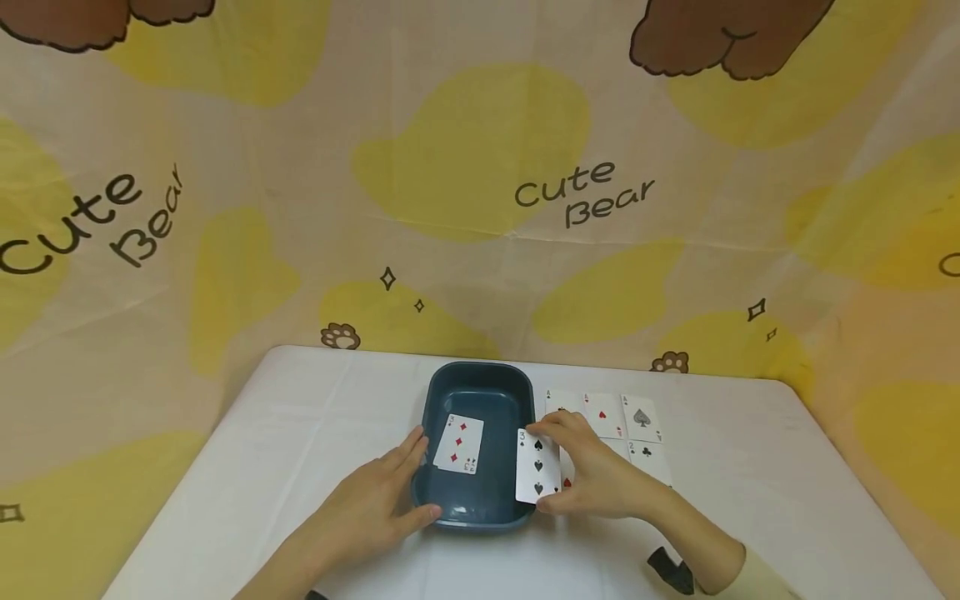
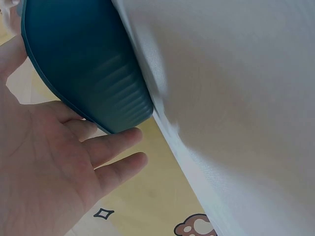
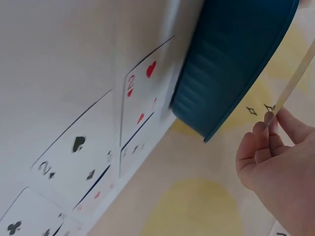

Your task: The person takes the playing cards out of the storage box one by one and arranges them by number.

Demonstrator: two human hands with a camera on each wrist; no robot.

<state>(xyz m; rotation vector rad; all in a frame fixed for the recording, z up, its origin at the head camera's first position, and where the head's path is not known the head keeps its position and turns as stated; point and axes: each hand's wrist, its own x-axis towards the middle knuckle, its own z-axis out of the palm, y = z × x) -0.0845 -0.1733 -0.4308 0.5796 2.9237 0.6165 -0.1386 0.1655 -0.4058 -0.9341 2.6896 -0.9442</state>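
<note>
A dark blue rectangular tray (image 1: 491,496) stands on the white table. The three of diamonds (image 1: 459,444) lies face up inside it, towards the left. My left hand (image 1: 375,500) rests against the tray's left side, fingers fairly straight and thumb at the near left corner; in the left wrist view its fingers touch the outer wall. Over the tray's right rim, my right hand (image 1: 592,467) pinches the three of spades (image 1: 537,467) by its far and near edges, face up. The right wrist view shows that card edge-on between thumb and fingers.
Right of the tray, playing cards lie face up in rows, partly hidden by my right hand: the ace of hearts (image 1: 602,415), ace of spades (image 1: 641,418), two of clubs (image 1: 648,457), two of hearts (image 3: 140,93) and two of spades (image 3: 76,152). A printed cloth (image 1: 480,167) hangs behind the table.
</note>
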